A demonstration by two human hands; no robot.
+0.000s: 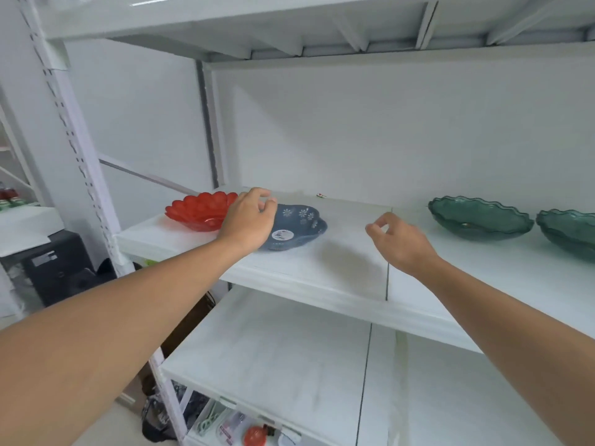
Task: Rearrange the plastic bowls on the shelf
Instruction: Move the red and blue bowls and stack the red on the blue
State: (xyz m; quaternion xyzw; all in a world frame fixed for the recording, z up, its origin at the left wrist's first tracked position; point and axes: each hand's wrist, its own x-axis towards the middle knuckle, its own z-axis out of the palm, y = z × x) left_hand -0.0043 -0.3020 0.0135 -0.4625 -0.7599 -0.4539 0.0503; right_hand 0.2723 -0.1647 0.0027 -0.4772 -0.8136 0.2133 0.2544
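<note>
A red scalloped plastic bowl point(199, 210) sits at the left end of the white shelf point(322, 272). Beside it on the right lies a blue bowl point(297, 226) with white flower marks and a round sticker. My left hand point(248, 220) rests over the blue bowl's left rim, fingers curled at its edge; whether it grips the rim is unclear. My right hand point(399, 239) hovers above the bare shelf to the right of the blue bowl, fingers loosely bent, holding nothing. Two green wavy-edged bowls point(479, 218) point(570, 231) stand at the right.
A lower white shelf point(273, 355) juts out below, with small items under it at the bottom edge. The white upright post point(80, 149) stands at the left, a black box point(54, 265) beyond it. An upper shelf point(289, 24) overhangs.
</note>
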